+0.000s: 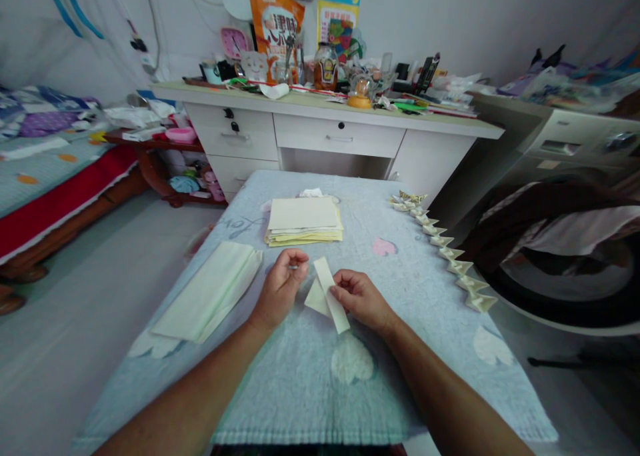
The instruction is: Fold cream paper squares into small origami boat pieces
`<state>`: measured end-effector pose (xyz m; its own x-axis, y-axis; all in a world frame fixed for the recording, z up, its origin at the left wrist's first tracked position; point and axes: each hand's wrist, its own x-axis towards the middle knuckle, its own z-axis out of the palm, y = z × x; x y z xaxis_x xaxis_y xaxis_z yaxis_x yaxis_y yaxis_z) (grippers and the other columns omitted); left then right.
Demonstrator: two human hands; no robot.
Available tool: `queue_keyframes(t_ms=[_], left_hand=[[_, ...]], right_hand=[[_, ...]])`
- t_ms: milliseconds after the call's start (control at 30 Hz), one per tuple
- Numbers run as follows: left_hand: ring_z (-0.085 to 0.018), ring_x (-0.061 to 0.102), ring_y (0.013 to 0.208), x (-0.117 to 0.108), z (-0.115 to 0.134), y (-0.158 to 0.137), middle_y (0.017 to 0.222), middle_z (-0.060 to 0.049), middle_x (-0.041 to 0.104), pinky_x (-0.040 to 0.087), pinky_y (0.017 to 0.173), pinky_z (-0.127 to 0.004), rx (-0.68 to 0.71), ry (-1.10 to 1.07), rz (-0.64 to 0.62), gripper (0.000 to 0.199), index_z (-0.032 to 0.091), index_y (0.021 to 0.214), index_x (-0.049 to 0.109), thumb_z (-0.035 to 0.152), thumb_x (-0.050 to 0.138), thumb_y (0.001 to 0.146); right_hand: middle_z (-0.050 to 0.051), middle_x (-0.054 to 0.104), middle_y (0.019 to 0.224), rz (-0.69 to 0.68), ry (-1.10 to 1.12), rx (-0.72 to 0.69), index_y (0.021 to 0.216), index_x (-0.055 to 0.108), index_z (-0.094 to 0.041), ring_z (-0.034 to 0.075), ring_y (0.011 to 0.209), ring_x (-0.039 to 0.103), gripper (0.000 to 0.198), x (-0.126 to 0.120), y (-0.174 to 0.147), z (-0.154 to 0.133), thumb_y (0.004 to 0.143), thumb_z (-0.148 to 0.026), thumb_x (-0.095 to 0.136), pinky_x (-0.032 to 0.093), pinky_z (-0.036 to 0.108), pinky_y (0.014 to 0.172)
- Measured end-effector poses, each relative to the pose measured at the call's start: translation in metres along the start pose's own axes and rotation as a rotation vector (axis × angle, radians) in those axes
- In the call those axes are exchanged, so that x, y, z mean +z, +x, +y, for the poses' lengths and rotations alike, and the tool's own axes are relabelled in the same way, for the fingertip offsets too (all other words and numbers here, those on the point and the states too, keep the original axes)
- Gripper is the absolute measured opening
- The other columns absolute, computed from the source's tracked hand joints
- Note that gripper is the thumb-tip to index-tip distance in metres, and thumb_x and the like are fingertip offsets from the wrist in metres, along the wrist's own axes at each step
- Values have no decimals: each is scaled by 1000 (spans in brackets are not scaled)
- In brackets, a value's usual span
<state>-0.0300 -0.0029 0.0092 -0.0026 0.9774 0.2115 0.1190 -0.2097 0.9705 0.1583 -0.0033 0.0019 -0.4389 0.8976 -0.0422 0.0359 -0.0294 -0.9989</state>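
A partly folded piece of cream paper [324, 289] is pinched between the thumb and fingers of my right hand [363, 297]. One long narrow strip of it crosses over a pointed flap on its left side. Just left of the paper, my left hand [283, 283] is raised with its fingers curled and slightly apart, holding nothing that I can see. Beyond the hands lies a stack of cream and yellow paper sheets [304, 216]. A larger folded bundle of pale paper [210, 289] rests to the left of my left hand.
A blue patterned cloth [300, 389] covers the table. Along its right edge runs a row of folded paper pieces [453, 253]. Behind stands a white desk [340, 136] crowded with jars and packets. A washing machine [560, 156] is at the right, a bed [55, 176] at the left.
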Motion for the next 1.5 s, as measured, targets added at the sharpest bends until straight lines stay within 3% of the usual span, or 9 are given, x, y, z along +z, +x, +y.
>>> queue_keyframes(t_ms=[67,167,267,367,500,667,733,1167,1500], left_hand=[[-17,54,85,1,5,-5,93,-3,56,43,77,-27,123,171,11,23,20,102,55,32,59,83],[-17,53,84,4,13,-12,96,-4,55,44,75,-27,266,346,-146,10,20,92,58,27,56,85],[-20,54,95,10,16,-16,99,-6,55,45,83,-30,311,418,-233,13,21,95,61,28,58,85],[-21,54,97,14,14,-17,101,-6,54,46,83,-32,282,440,-258,22,22,100,60,32,64,81],[-20,56,94,15,9,-15,103,-5,53,49,72,-28,212,412,-255,29,22,98,58,33,71,75],[-25,50,114,15,5,-15,118,-8,49,42,96,-39,208,422,-201,35,23,96,58,26,76,67],[-26,49,116,15,5,-15,120,-8,50,40,98,-39,209,405,-210,36,22,95,57,24,77,66],[-20,56,93,15,6,-13,100,-4,58,45,80,-29,133,284,-265,31,20,94,53,18,71,68],[-20,57,100,11,-4,-11,104,-6,57,47,87,-31,29,85,-290,29,20,97,53,22,68,73]], right_hand=[[-5,49,58,35,46,6,74,51,-17,6,47,42,27,0,2,1,78,-41,63,32,17,43],[-6,50,56,63,100,-3,76,50,-18,6,43,43,27,1,4,3,78,-42,63,33,17,40],[-7,51,57,78,120,-21,78,48,-19,5,41,43,28,2,4,4,79,-42,64,34,17,39],[-7,52,58,55,128,-28,79,46,-19,5,41,44,30,2,3,2,79,-43,64,36,16,39],[-7,50,59,39,133,-28,80,46,-19,5,42,43,33,4,2,1,78,-46,65,36,16,39],[-8,48,59,15,141,-23,79,44,-19,5,42,43,36,5,3,3,77,-48,66,36,17,39],[-8,48,60,10,146,-28,79,44,-19,4,42,42,36,5,2,3,76,-48,66,36,17,39],[-6,52,60,-28,145,-33,81,47,-19,6,45,46,32,3,0,1,79,-45,65,36,17,42],[-5,53,63,-30,128,-15,81,49,-18,6,48,47,34,4,0,1,78,-47,67,38,18,45]])
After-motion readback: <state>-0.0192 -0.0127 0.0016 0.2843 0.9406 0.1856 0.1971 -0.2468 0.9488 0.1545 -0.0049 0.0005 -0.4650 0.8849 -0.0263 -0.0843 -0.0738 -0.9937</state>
